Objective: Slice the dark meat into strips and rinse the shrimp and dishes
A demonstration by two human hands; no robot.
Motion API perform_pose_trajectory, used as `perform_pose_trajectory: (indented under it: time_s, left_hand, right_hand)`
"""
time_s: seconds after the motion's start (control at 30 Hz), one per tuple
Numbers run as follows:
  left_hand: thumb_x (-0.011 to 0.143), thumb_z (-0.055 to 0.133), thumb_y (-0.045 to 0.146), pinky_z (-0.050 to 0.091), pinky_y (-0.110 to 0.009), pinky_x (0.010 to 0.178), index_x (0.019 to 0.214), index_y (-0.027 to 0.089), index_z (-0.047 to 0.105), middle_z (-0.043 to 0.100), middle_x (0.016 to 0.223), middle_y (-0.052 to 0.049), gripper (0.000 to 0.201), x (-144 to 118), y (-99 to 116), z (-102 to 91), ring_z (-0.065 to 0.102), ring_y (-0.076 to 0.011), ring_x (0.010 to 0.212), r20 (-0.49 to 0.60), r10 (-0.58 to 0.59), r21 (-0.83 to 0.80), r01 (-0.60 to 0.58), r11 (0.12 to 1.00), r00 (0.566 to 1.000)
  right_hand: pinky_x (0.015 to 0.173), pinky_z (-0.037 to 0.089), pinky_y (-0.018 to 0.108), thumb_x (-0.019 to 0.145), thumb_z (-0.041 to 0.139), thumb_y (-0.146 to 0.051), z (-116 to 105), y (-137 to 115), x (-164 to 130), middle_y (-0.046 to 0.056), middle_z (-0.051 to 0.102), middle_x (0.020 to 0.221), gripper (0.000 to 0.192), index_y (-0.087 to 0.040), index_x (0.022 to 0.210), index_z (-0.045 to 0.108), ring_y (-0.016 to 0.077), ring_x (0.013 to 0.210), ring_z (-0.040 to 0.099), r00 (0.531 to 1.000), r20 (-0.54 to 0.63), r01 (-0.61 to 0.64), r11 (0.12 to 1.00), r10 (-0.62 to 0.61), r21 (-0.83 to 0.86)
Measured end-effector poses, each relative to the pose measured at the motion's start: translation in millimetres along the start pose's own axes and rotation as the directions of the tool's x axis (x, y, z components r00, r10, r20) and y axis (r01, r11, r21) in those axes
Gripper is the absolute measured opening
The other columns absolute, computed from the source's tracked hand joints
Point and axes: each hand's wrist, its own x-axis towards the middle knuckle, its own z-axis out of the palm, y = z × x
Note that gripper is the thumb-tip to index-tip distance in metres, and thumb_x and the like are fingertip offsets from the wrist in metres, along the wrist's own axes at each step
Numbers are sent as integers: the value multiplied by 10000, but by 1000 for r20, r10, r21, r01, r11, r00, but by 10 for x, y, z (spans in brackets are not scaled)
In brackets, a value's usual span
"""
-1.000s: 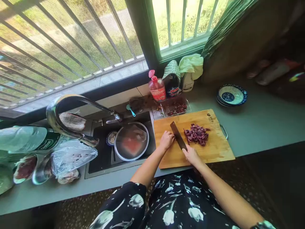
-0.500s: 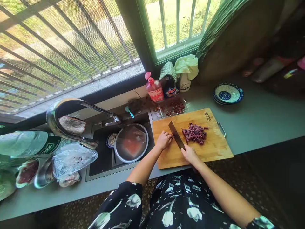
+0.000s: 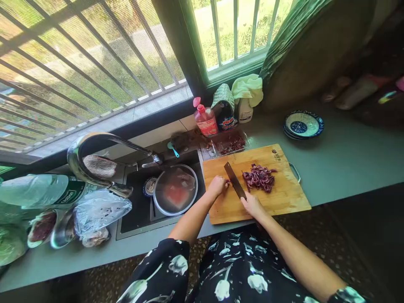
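Right hand (image 3: 251,205): clamped on the cleaver (image 3: 234,179) at the handle end, fingers wrapped. Blade slants away from us over the cutting board (image 3: 284,202), tip toward the window side. Can't tell if the edge touches wood.

Left hand (image 3: 217,185): fingers curled together just left of the blade, a small dark piece (image 3: 227,182) at the fingertips. Can't tell if we're pinching it or only pressing it down.

Handling, our read: cleaver is stiff, probably front-heavy with that broad blade; hold it at the handle, close up to the blade. Small piece looks soft, light, likely slick, so it could skid. Best held from the end far from the edge, fingertips tucked back.

Right of the blade, on the board: loose pile of purple-red strips (image 3: 259,178). Limp, shiny, probably wet and clingy. We'd scoop from below rather than pick singly. Board looks rigid; lift by both ends, metal handle (image 3: 295,171) at the right one.

Further out: clear tray (image 3: 248,143) with dark red bits (image 3: 232,144) just behind the board. Sink (image 3: 135,223) to the left, round basin (image 3: 154,200) inside it. Patterned bowls (image 3: 304,125) stacked back right, apart from the board.
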Motion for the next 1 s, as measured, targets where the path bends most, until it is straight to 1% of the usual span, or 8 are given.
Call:
perform_pose_trajectory:
  time_s: [0.13,0.27,0.5,0.67,0.83,0.9,0.93,1.0]
  left_hand:
    - [762,450,215,412,-289,717,740,154,672,645,745,-117,231,14,70,-1,587,-202,727,29,-157,-35,158,987,987]
    - [756,459,219,421,-283,740,785,153,673,655,803,-124,225,-2,117,-6,598,-206,780,36,-248,-80,251,965,968]
    - [767,463,249,422,-265,758,799,158,675,660,837,-119,234,-14,142,23,601,-198,819,-1,-350,-145,346,927,937]
    - [765,482,289,426,-255,736,801,168,676,666,840,-102,231,-44,141,24,602,-193,822,7,-426,-207,418,884,905]
    - [722,535,199,435,-259,737,760,177,673,672,819,-70,145,-84,164,91,605,-183,813,-23,-439,-354,404,844,898]
    - [726,523,157,443,-254,743,797,172,668,672,825,-61,162,-92,163,128,609,-164,800,-44,-473,-469,400,787,880]
    - [730,521,147,450,-248,736,822,167,662,673,823,-56,169,-99,156,141,613,-151,782,-39,-504,-543,406,735,863]
    - [734,544,164,471,-242,702,870,150,642,672,815,-51,168,-129,121,148,620,-133,724,12,-577,-703,417,575,817]
  right_hand:
    - [522,263,204,816,375,-250,4,-3,-4,3,531,576,194,-166,815,549,108,541,470,1000,4,-10,1000,10,20]
    - [511,256,203,816,373,-252,-4,-7,-9,-5,512,553,194,-165,819,546,104,526,453,1000,5,-2,999,2,32]
    - [499,246,204,810,392,-254,-24,-21,-22,-8,514,544,187,-176,819,562,103,509,452,1000,2,-14,1000,14,26]
    - [491,269,193,819,363,-284,-17,-18,-46,-22,501,495,227,-172,804,559,99,477,464,1000,2,-9,993,9,121]
    - [491,291,194,798,372,-310,-78,-25,-99,-15,523,498,239,-171,786,566,109,482,483,999,-42,23,990,-17,143]
    - [497,302,199,792,369,-316,-141,-15,-142,-12,533,502,251,-171,822,572,115,484,490,998,-64,21,989,-12,145]
    - [500,307,202,790,368,-322,-174,-7,-168,-13,533,498,259,-171,839,572,118,483,492,997,-79,19,989,-7,147]
    - [501,312,208,788,365,-338,-223,6,-225,-16,522,481,271,-171,847,569,124,479,493,994,-110,8,987,9,158]
